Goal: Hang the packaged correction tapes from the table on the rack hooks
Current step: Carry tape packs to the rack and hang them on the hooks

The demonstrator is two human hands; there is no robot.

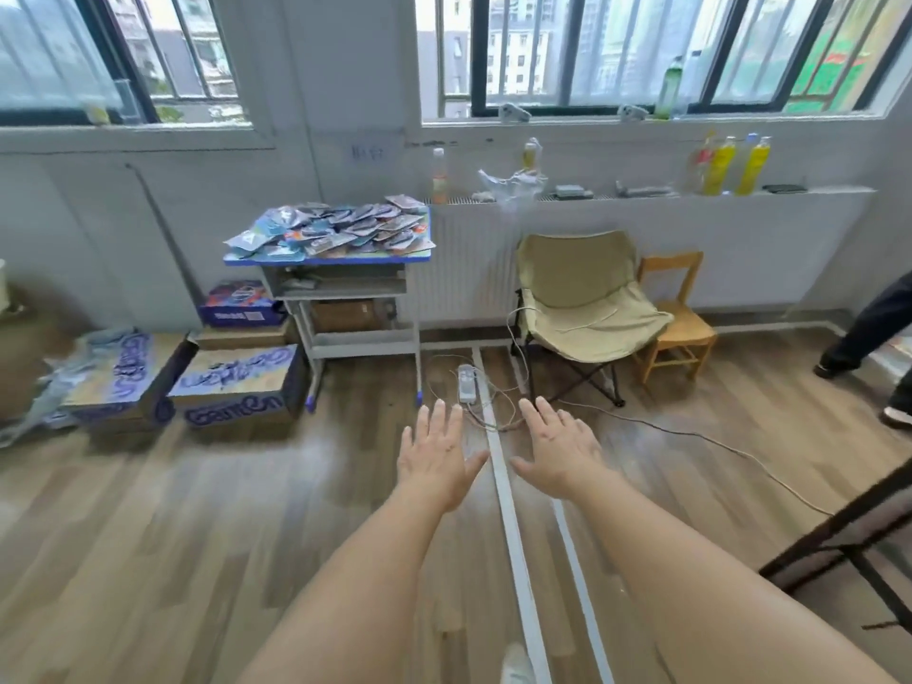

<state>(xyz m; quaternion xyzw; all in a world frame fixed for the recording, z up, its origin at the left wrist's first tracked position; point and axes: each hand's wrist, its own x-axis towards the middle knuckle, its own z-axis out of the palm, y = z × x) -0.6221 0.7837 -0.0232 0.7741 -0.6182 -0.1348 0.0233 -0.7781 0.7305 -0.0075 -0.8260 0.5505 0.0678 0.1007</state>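
While both hands hang spread and empty over the floor, I note from the head view that the packaged correction tapes (335, 228) lie heaped on the table (325, 260), well ahead and to the left. My left hand (437, 454) is the nearer one, my right hand (560, 451) just beside it. I see no rack hooks here, only a dark frame (839, 530) at the right edge.

Bare, sleeveless forearms (375, 560); white shoe (515, 666).
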